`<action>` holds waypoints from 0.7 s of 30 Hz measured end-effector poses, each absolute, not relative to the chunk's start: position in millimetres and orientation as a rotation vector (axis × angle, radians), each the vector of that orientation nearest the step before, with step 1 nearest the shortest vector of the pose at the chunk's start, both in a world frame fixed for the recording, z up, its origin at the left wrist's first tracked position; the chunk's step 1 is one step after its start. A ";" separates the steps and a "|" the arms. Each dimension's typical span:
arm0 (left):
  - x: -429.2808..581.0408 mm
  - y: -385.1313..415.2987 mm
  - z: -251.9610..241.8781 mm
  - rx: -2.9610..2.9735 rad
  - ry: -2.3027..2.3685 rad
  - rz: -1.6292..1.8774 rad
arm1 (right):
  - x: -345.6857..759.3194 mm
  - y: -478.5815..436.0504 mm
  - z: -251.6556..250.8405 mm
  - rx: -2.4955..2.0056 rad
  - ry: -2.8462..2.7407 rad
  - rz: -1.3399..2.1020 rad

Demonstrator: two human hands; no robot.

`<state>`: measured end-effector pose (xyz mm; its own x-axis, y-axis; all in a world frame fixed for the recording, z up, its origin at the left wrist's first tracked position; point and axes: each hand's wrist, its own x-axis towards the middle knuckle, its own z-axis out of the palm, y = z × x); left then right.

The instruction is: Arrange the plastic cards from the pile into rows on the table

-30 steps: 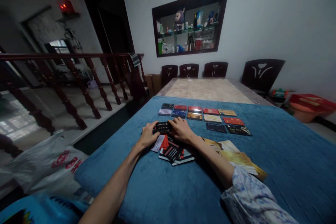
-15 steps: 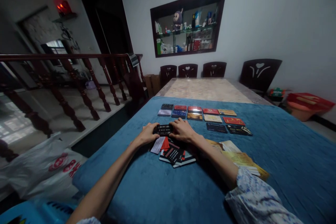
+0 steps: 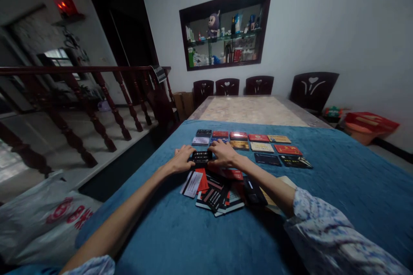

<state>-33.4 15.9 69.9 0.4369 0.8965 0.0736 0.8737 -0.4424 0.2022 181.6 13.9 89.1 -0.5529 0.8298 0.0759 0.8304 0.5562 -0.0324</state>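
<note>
Between my two hands is a small black stack of cards (image 3: pixel 201 156) with white lettering. My left hand (image 3: pixel 183 159) grips its left side, and my right hand (image 3: pixel 222 153) grips its right side. Nearer to me lies a loose pile of cards: a white one (image 3: pixel 191 184), an orange-red one (image 3: pixel 202 180) and black ones (image 3: pixel 214 195). Rows of stacked cards lie beyond my hands, among them a gold one (image 3: pixel 239 145), a cream one (image 3: pixel 262 147) and a black one (image 3: pixel 296 161). My right forearm partly covers a dark card (image 3: pixel 255 191).
The blue cloth (image 3: pixel 155 227) covers the near part of a marble-topped table (image 3: pixel 245 109). Dark chairs (image 3: pixel 313 90) stand around the far end. To the left are a wooden railing (image 3: pixel 97 68) and white plastic bags (image 3: pixel 41 219).
The view has turned slightly and shifted. My right hand is a little higher, over the near edge of the blue card stack. More of the loose pile shows beside my right forearm.
</note>
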 end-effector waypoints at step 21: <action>-36.4 98.0 93.8 2.679 1.531 0.214 | 179.6 75.3 107.9 -1.495 -2.653 -0.047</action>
<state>-36.4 98.0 93.8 0.5006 0.8604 0.0957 0.8536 -0.5090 0.1108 179.6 75.3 107.9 -0.5147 0.8517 0.0990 0.8546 0.5188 -0.0202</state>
